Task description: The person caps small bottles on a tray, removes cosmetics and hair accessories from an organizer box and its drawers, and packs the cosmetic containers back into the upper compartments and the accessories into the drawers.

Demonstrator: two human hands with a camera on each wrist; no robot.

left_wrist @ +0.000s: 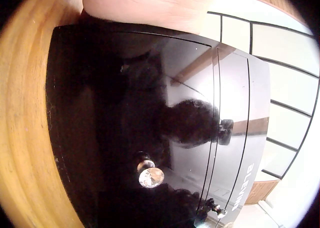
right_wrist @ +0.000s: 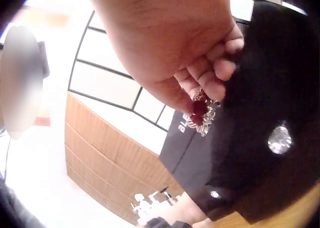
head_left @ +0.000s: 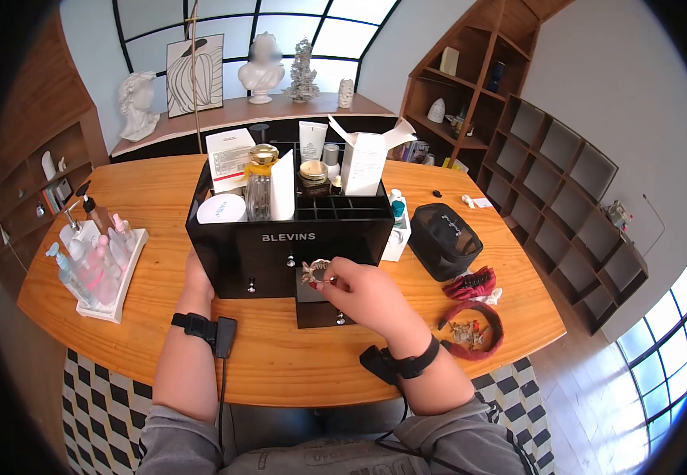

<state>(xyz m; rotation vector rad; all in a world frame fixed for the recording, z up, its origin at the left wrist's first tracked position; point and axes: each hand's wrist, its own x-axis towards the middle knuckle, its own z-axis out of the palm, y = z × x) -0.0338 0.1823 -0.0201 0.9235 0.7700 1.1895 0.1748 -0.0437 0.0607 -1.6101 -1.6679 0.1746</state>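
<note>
The black organizer (head_left: 280, 257) stands on the wooden table, its lower right drawer (head_left: 318, 313) pulled out. Over that drawer my right hand (head_left: 367, 297) pinches a silvery chain-like piece of jewellery (head_left: 312, 271) between thumb and fingers; in the right wrist view the jewellery (right_wrist: 204, 119) hangs from the fingertips beside the black front. My left hand (head_left: 199, 277) rests against the organizer's left side, its fingers mostly hidden behind it; the left wrist view shows part of the hand (left_wrist: 145, 8) along the side of the black box (left_wrist: 115, 113).
A white tray (head_left: 114, 305) of bottles stands at the left. Right of the organizer are a black mesh bag (head_left: 445, 241), a dark red scrunchie (head_left: 470, 283) and a red headband (head_left: 495, 340) around small gold pieces (head_left: 468, 334). Cosmetics and an opened white box (head_left: 365, 162) fill the organizer's top.
</note>
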